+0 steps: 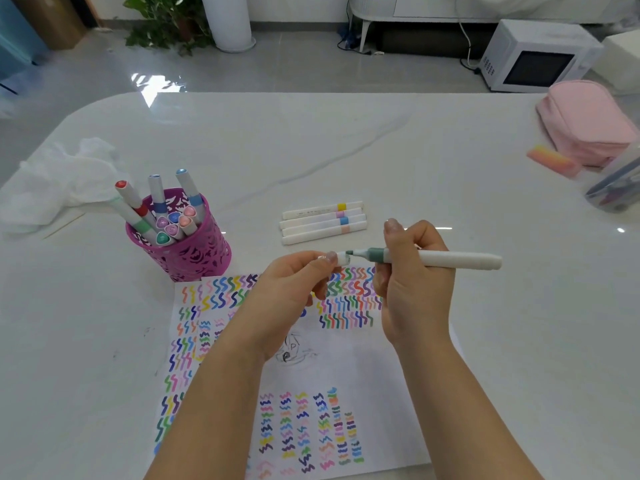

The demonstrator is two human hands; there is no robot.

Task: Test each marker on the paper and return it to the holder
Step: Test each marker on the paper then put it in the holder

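Observation:
My right hand [412, 282] grips a white marker [457, 259] with a grey-green collar, held level above the paper, its tip pointing left. My left hand [294, 289] pinches the marker's white cap [344, 259] right at the tip. The paper [363, 368] lies under both hands, covered with rows of coloured squiggles. A magenta cut-out holder [194, 254] stands at the paper's upper left with several markers in it. Several capped white markers [323, 222] lie side by side on the table beyond my hands.
A crumpled white cloth [62, 181] lies at the far left. A pink pouch [585, 123], an orange-pink block [554, 161] and a clear container [620, 188] sit at the right edge. The white marble table [311, 150] stretches behind.

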